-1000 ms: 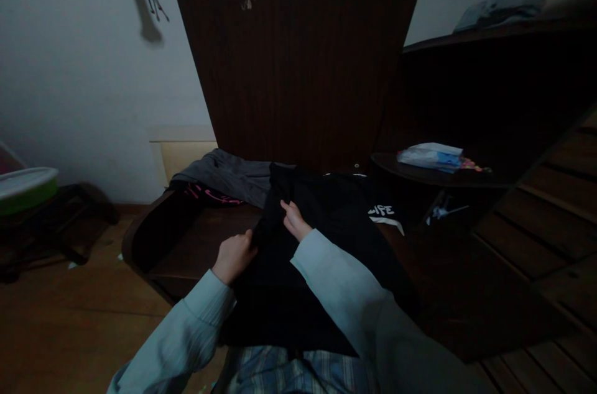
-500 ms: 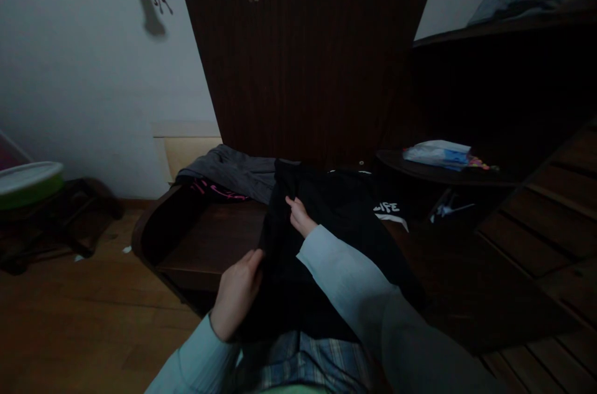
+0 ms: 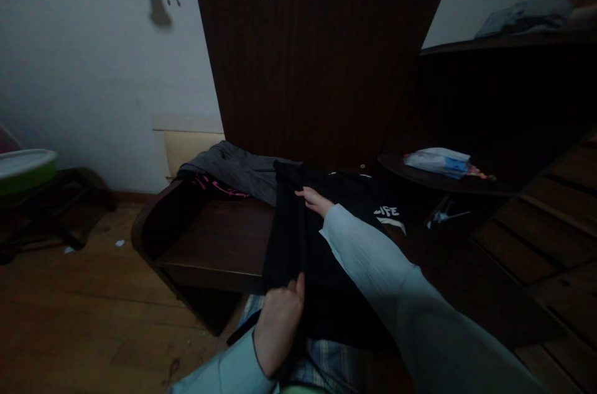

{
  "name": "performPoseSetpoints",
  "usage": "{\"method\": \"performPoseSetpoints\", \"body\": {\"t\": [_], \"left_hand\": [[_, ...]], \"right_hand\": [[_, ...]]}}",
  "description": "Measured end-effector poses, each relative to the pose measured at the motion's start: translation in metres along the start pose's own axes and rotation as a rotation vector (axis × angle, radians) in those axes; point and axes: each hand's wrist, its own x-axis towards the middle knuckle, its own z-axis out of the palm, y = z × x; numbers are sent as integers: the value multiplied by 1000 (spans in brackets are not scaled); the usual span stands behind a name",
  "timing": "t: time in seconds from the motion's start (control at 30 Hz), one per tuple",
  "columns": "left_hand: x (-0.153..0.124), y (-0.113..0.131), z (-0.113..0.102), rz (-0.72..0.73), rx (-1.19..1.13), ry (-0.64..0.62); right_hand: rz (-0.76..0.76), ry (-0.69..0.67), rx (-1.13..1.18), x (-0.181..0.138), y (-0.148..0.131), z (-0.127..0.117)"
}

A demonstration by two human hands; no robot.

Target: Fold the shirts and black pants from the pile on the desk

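Note:
A black garment (image 3: pixel 289 232) with white lettering lies spread over a dark wooden bench (image 3: pixel 209 238) and down its front towards my lap. My left hand (image 3: pixel 280 322) is closed on its cloth near the lower edge, thumb pointing away from me. Farther up, my right hand (image 3: pixel 316 200) pinches the same cloth, and a straight fold runs between the two hands. Its exact kind is hard to make out in the dim light. Behind it, at the bench's back left, lies a crumpled grey garment (image 3: pixel 242 167) beside dark cloth with pink marks (image 3: pixel 209 186).
A tall dark wooden panel (image 3: pixel 317 71) rises behind the bench. To the right, a rounded shelf (image 3: pixel 392 164) carries a white and blue packet (image 3: pixel 438 161). A green tub with a pale lid (image 3: pixel 28 170) rests on a dark stand at the left.
My left hand has moved right and nearer to me, drawing the garment's left part over into a fold. My right hand has shifted slightly right, and the view has tilted a little.

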Motion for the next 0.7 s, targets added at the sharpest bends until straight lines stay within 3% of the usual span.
{"method": "performPoseSetpoints", "body": {"t": [0.07,0.2,0.27,0.43,0.63,0.7], "left_hand": [[-3,6,-2,13,-8,-23],[-5,16,-6,21,-57,91],[-5,19,-6,45,-66,90],[-4,13,-3,115,-191,76],[8,-29,-4,21,-430,415],[16,-36,-2,57,-440,493]], "right_hand": [[7,2,-14,-1,2,-1],[-26,19,-58,5,2,4],[-36,39,-99,10,1,6],[-118,144,-234,21,-1,1],[-231,305,-346,22,10,-12],[-254,325,-354,20,17,-13]]}}
